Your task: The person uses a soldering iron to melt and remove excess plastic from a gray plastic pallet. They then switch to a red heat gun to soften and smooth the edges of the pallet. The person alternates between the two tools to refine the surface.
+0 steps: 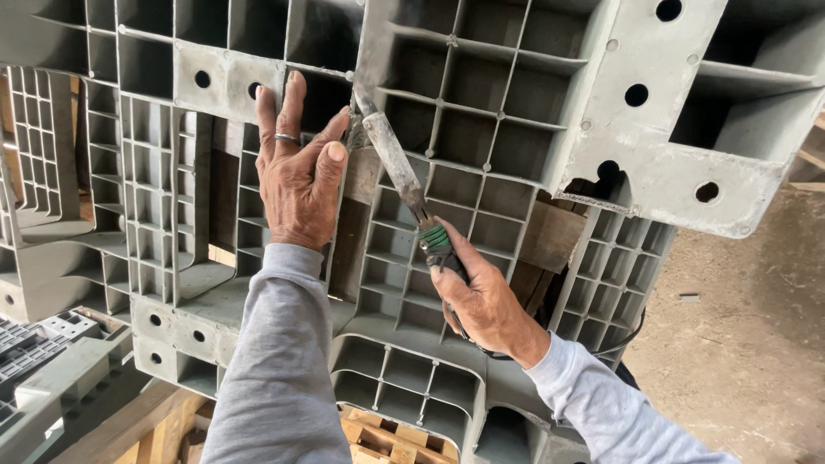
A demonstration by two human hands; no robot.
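A grey plastic pallet [481,112] with a ribbed grid underside stands tilted in front of me. My left hand [296,167], with a ring on one finger, presses flat against its ribs beside a seam. My right hand [481,296] grips the dark handle of a long heated iron tool [400,167] with green tape at the grip. The tool's grimy tip touches the pallet seam near my left thumb. A black cord runs down from the handle under my wrist.
More grey plastic pallets [51,172] stack at the left and lower left. Wooden boards [382,434] lie below. A bare dirt floor [748,344] lies at the right. A wooden block [550,236] shows behind the pallet.
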